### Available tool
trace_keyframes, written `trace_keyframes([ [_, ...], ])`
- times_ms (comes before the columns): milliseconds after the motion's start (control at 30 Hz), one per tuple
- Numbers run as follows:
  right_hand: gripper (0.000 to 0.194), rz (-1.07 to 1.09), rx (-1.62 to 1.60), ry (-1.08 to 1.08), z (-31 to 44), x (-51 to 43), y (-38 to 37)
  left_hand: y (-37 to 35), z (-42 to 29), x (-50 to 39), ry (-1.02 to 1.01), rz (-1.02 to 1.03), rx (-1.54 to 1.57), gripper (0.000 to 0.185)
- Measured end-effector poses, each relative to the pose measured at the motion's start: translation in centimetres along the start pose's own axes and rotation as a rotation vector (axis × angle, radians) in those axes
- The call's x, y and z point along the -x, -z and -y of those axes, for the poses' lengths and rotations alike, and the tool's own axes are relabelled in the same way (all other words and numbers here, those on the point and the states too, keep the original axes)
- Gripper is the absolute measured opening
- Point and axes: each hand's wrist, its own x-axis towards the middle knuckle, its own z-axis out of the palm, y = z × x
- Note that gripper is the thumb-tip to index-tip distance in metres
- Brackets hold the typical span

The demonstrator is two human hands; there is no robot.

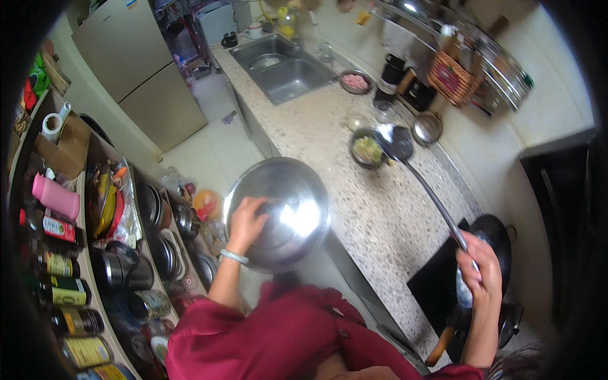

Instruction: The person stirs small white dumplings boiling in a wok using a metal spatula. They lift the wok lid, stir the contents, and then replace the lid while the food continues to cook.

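Note:
My left hand (pixel 248 223) grips the knob of a round metal pot lid (pixel 289 247), held out over the floor beside the counter edge. My right hand (pixel 482 268) is closed around the handle of a long metal spatula (pixel 434 194). Its broad blade is raised over the counter, close to a small metal bowl (pixel 366 149) of chopped green and pale food. Below and behind my right hand a dark wok (pixel 496 237) with a wooden handle (pixel 440 346) sits on a black cooktop (pixel 430 285). My forearm hides part of the wok.
Along the speckled counter (pixel 327 142) are a double sink (pixel 289 71), a bowl of pink raw meat (pixel 355 81) and a round metal strainer or bowl (pixel 427 127). A wall rack (pixel 503 71) carries a woven basket (pixel 453 78). Shelves of jars and pots (pixel 126 268) line my left. A fridge (pixel 137 71) stands beyond.

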Motion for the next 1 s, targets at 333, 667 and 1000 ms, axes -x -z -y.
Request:
trace_keyframes([
  [333,0.038,-0.061,0.831,0.393,-3.8,-46.2,-22.6,5.4,6.7,-9.1,0.025,-0.036,0.052,0.041],
  [667,0.034,-0.261,1.403,0.548,-10.8,-61.8,-30.4,7.1,9.6,-10.6,0.058,-0.123,-0.015,0.044],
  [1000,0.034,-0.094,0.207,0.249,-6.7,-51.5,-27.0,6.9,6.9,-10.7,-0.009,-0.116,0.061,0.042],
])
